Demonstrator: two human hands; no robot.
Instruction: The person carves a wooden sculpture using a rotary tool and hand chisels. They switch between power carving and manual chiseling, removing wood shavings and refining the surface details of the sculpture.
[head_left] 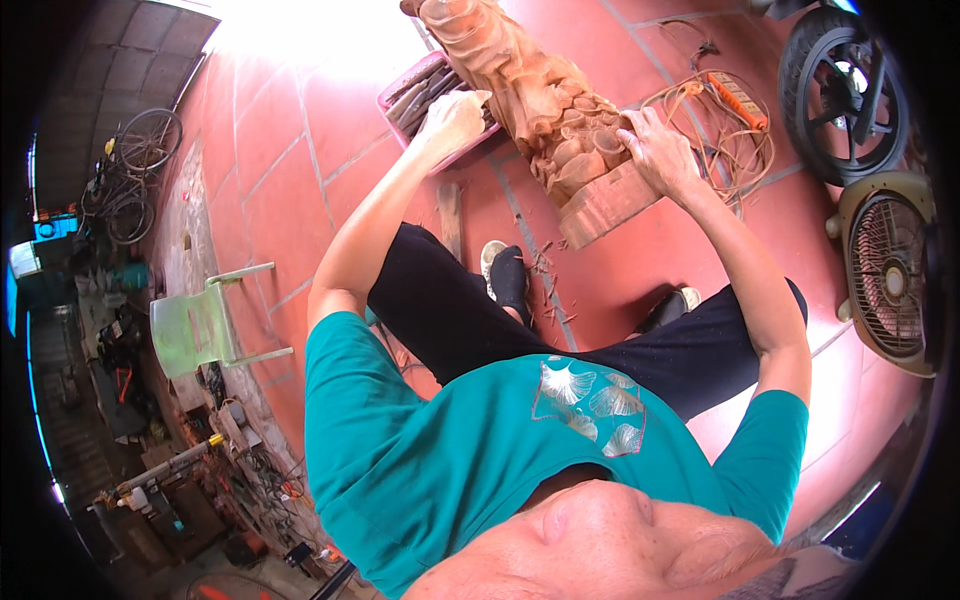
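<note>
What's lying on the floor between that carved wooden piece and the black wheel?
In the head view, an orange power strip and a loose tangle of cable lie between the carved wooden piece and the black wheel.

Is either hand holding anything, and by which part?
The right hand holds the brown carved wooden sculpture by its side, near the plain block base. The left hand is over the pink rectangular basket; whether it holds anything is unclear.
</note>
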